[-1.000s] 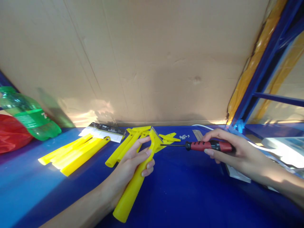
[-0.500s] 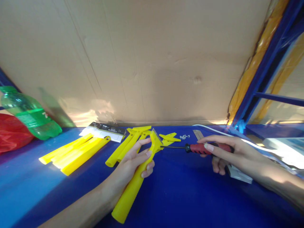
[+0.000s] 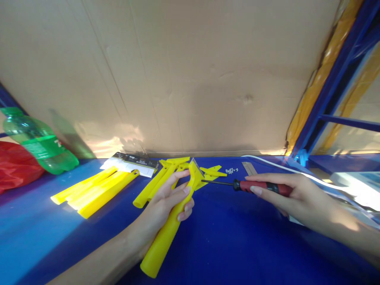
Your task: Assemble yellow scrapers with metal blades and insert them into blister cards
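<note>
My left hand is wrapped round a yellow scraper, its handle slanting toward me and its head with a thin blade pointing up. In my right hand is a screwdriver with a red and black handle, held level. Its thin shaft reaches left and the tip meets the scraper's head, where the screw, if any, is too small to make out. Behind the scraper lie more yellow handles and flat yellow head pieces. Several small pale screws sit beside them.
More yellow handles lie on the blue table at left, by a black and white printed card. A green bottle leans by a red bag. A metal blade strip and white cable lie at right.
My right-hand fingers have shifted on the screwdriver handle, the lower ones now tucked out of sight behind it. The scraper stays nearly in place in my left hand.
</note>
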The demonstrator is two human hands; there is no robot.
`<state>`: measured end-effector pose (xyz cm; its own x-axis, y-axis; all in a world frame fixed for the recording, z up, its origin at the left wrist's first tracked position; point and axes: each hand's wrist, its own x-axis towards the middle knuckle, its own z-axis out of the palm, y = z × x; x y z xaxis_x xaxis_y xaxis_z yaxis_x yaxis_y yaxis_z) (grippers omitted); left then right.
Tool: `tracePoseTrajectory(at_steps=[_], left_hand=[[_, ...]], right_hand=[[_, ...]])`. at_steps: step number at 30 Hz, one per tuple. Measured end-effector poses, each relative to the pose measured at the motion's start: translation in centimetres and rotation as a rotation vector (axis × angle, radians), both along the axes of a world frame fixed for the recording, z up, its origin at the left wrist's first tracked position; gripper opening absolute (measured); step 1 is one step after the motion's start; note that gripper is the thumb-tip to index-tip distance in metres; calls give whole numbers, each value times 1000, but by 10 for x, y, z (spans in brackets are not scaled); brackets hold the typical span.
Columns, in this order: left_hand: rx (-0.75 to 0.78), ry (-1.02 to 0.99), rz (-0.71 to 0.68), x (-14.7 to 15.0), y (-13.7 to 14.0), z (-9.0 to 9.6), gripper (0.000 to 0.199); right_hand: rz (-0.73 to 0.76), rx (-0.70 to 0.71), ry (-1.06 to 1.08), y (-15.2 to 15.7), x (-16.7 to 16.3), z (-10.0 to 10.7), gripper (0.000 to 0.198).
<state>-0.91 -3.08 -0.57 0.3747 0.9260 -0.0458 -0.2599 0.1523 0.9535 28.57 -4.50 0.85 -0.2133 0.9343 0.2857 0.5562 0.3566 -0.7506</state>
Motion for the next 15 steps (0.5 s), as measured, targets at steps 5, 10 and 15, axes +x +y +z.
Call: tracePoseTrajectory(at_steps=[5,10,15], left_hand=[[-31,-15,-9,-2,2,2,36],[-37,-22,-18,-2,4,3,41],[-56,-32,-38,1,9,-2,45]], right_hand=[[-69,-228,186,-1,-7,-3,43],[-82,-286,224,0,-7,-4,48],[-141,-318,221,3,4,3,43]])
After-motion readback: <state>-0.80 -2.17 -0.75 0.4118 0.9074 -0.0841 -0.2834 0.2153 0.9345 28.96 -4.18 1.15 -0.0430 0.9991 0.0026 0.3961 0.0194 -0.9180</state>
